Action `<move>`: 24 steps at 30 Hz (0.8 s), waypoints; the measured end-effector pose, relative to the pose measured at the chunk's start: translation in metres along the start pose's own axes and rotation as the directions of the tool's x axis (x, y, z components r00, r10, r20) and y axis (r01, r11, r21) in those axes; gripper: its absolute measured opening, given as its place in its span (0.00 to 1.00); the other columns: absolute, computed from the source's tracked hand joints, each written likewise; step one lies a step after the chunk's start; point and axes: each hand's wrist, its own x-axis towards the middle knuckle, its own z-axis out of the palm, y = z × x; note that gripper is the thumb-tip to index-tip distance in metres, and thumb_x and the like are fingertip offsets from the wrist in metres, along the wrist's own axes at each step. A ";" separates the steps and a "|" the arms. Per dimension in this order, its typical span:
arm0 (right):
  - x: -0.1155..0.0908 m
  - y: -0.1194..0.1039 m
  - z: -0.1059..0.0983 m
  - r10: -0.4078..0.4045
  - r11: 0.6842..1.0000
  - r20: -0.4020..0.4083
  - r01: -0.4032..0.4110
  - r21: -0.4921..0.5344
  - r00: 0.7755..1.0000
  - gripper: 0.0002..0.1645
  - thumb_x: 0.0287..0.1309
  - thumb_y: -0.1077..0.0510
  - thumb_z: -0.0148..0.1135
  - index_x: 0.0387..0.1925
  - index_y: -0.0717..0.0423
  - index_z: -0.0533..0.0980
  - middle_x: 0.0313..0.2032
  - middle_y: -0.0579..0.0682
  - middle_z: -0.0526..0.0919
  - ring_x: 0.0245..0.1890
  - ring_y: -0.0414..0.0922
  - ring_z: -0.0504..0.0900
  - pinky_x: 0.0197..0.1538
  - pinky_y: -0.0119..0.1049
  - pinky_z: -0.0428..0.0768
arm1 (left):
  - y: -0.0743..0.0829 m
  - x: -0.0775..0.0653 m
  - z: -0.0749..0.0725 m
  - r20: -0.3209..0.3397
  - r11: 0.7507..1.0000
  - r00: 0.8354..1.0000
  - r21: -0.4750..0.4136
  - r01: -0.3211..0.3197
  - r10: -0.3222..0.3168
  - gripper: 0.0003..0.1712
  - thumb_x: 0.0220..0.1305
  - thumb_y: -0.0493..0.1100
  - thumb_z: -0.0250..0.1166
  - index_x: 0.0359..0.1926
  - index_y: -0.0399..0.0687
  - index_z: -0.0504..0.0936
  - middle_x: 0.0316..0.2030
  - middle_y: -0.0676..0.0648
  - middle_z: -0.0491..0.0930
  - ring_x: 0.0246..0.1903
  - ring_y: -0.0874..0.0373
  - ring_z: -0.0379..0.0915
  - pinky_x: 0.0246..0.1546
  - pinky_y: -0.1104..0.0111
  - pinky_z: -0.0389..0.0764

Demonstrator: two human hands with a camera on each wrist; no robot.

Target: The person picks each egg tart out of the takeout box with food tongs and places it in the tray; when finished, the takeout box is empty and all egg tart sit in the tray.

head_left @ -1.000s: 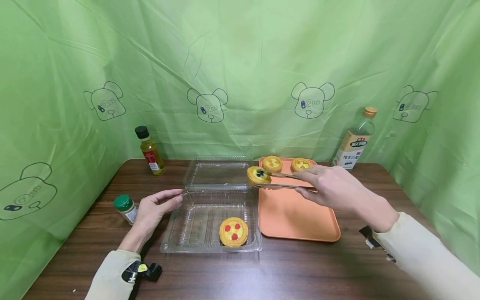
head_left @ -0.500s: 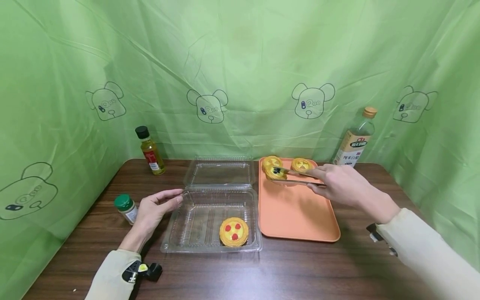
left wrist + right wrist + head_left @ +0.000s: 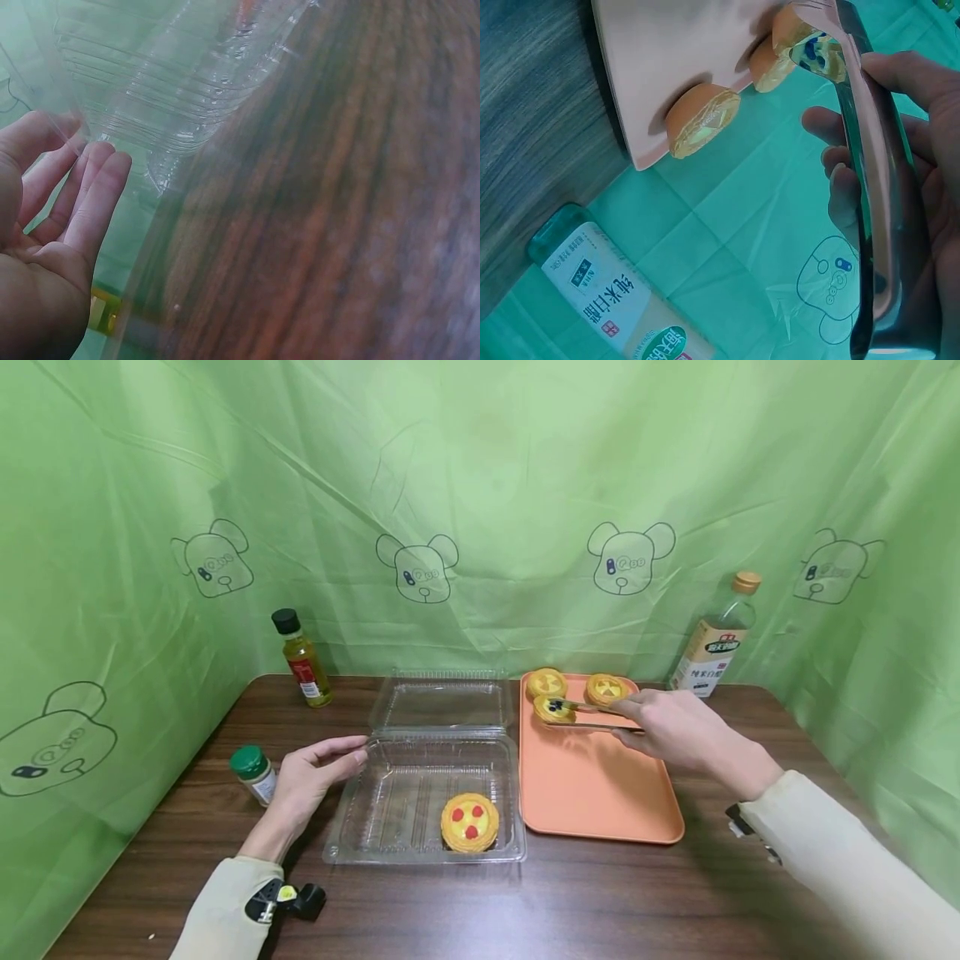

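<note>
My right hand [image 3: 671,725] grips metal tongs [image 3: 889,225] over the orange tray [image 3: 600,793]. Between the tong tips is an egg tart with dark berries [image 3: 552,709], close in front of a plain-topped tart [image 3: 547,682] in the tray's back left corner. Whether it touches the tray cannot be told. Another tart [image 3: 606,689] sits at the back right, seen also in the right wrist view [image 3: 703,118]. My left hand [image 3: 303,781] pinches the left edge of an open clear plastic container [image 3: 397,810]. A tart with red dots [image 3: 469,822] lies inside, front right.
Behind the left hand stand a green-capped jar [image 3: 253,774] and an oil bottle with a black cap [image 3: 305,668]. A white-labelled bottle [image 3: 711,647] is at the back right. A green curtain [image 3: 510,477] surrounds the wooden table [image 3: 420,910].
My right hand carried the berry tart in the tongs rightward, from near the container's lid to the tray's back left, where it now stays. My left hand has stayed at the container's edge.
</note>
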 end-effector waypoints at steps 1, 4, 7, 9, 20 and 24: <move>0.001 0.000 0.000 -0.005 1.000 -0.002 0.005 -0.002 1.000 0.15 0.58 0.51 0.80 0.39 0.53 0.83 0.25 0.45 0.79 0.22 0.47 0.80 0.20 0.50 0.79 | 0.000 0.000 0.000 0.000 1.000 1.000 0.000 -0.001 0.001 0.29 0.68 0.50 0.76 0.63 0.38 0.85 0.52 0.49 0.89 0.48 0.62 0.87 0.48 0.70 0.86; 0.002 -0.001 0.001 -0.015 1.000 0.010 0.015 -0.015 1.000 0.14 0.59 0.51 0.79 0.38 0.53 0.82 0.26 0.46 0.80 0.23 0.48 0.80 0.20 0.50 0.80 | 0.000 0.000 0.000 -0.001 1.000 1.000 0.003 -0.003 0.003 0.29 0.68 0.50 0.76 0.63 0.38 0.85 0.52 0.49 0.89 0.48 0.62 0.87 0.48 0.70 0.86; 0.002 -0.002 0.003 -0.023 1.000 0.031 0.023 -0.014 0.999 0.16 0.58 0.52 0.80 0.43 0.54 0.84 0.29 0.48 0.83 0.25 0.49 0.83 0.22 0.51 0.81 | -0.001 0.000 0.000 -0.001 1.000 1.000 0.008 -0.005 0.005 0.28 0.69 0.50 0.76 0.63 0.38 0.85 0.52 0.49 0.89 0.48 0.62 0.87 0.48 0.70 0.86; 0.003 -0.002 0.004 -0.027 1.000 0.043 0.028 -0.014 0.999 0.18 0.57 0.52 0.80 0.46 0.54 0.84 0.30 0.49 0.85 0.25 0.50 0.84 0.22 0.51 0.81 | -0.001 0.000 0.000 -0.001 1.000 1.000 0.005 -0.005 0.005 0.28 0.69 0.49 0.76 0.63 0.38 0.85 0.52 0.48 0.89 0.47 0.62 0.87 0.48 0.70 0.86; 0.002 -0.005 0.004 0.003 1.000 0.021 -0.003 -0.026 1.000 0.26 0.55 0.49 0.80 0.52 0.58 0.85 0.34 0.53 0.88 0.29 0.53 0.86 0.24 0.52 0.83 | -0.004 0.000 0.000 0.005 1.000 1.000 -0.014 -0.019 0.019 0.28 0.69 0.48 0.76 0.63 0.37 0.84 0.51 0.48 0.89 0.47 0.61 0.87 0.48 0.67 0.87; 0.000 -0.009 -0.003 0.031 0.999 0.003 -0.031 0.013 1.000 0.26 0.56 0.49 0.78 0.53 0.56 0.86 0.41 0.54 0.90 0.34 0.53 0.89 0.25 0.52 0.84 | -0.004 0.001 0.000 0.006 1.000 1.000 -0.016 -0.026 0.026 0.28 0.69 0.48 0.75 0.63 0.37 0.84 0.51 0.48 0.89 0.47 0.61 0.87 0.48 0.68 0.87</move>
